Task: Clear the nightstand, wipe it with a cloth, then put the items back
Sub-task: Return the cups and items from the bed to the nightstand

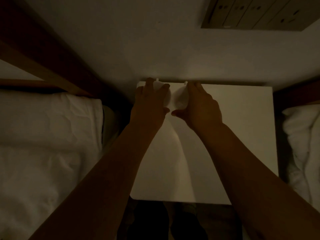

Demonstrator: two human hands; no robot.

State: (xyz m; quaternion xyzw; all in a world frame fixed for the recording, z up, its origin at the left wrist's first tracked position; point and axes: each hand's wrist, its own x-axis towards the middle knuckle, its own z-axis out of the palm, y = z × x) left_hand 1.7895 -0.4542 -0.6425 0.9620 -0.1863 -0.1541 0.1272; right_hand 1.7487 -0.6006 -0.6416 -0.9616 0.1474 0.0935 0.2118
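Head view looks straight down in dim light onto a white nightstand counter [225, 135] set against a pale wall [138, 49], between two beds. Both bare forearms reach up from the bottom of the frame to the far left corner of the counter.

The left hand [149, 99] lies over a small white rounded object [162, 99], its fingers curled across the top and its thumb at the near side. The right hand [199, 104] curls around a second white rounded object [180, 99] just beside the first, fingers over the far side and thumb tucked in at the near edge. Both hands appear closed loosely on these items, which look like cups or small pots, each with a little projection at the wall side; the light is too low to tell exactly what they are. The two objects sit touching or almost touching, close to the wall.

Most of the counter is bare. A white pillow [52, 122] lies on the bed at the left, below a brown wooden headboard [43, 54]. Rumpled white bedding [303, 144] shows at the right edge. A panel of wall sockets [259, 13] sits high on the wall at the upper right.
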